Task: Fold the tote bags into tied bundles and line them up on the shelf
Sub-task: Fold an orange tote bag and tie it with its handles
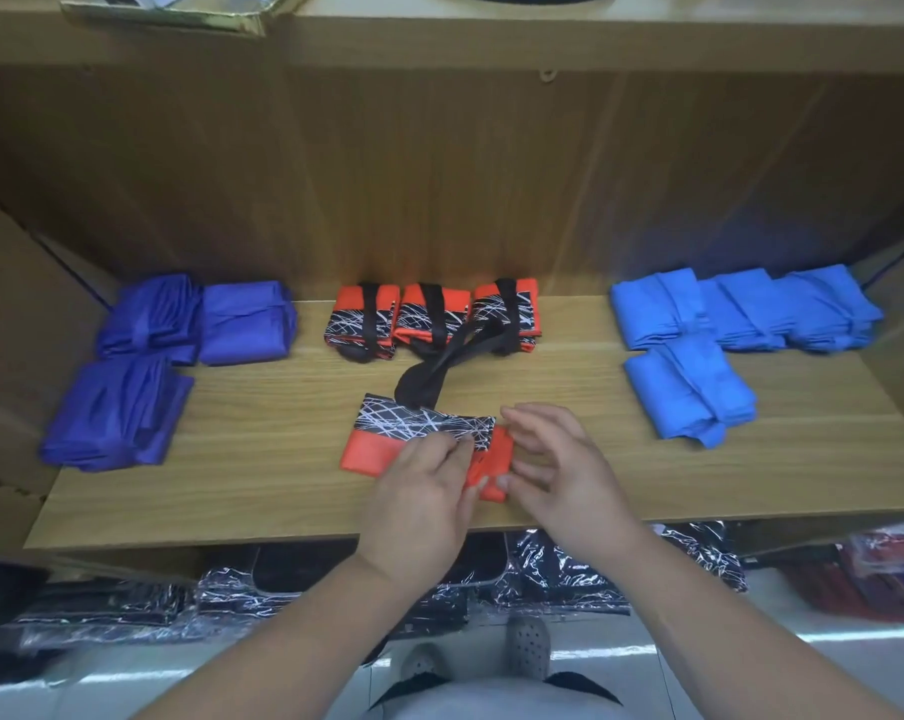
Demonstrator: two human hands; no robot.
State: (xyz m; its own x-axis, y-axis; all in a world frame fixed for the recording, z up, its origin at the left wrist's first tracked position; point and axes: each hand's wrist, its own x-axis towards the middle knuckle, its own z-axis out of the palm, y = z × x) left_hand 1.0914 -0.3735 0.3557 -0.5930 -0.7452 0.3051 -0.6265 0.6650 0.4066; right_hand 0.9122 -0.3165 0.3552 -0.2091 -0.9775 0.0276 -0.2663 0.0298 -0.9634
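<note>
Folding step, not tying yet. My left hand (423,485) presses the folded orange tote bag (371,452) flat, near the middle of the shelf's (262,491) front edge. My right hand (559,465) is at the bag's right end, fingers loosely spread, gripping nothing I can see. The black handles (439,371) trail off the bag's far side. Next, I judge: wrap the handles round and knot them. Three tied orange bundles (423,314) sit along the back edge.

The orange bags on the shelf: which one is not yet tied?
The front orange bag, under the left hand: its black handles lie loose behind it, while the three bundles at the back each have a black strap around them.
</note>
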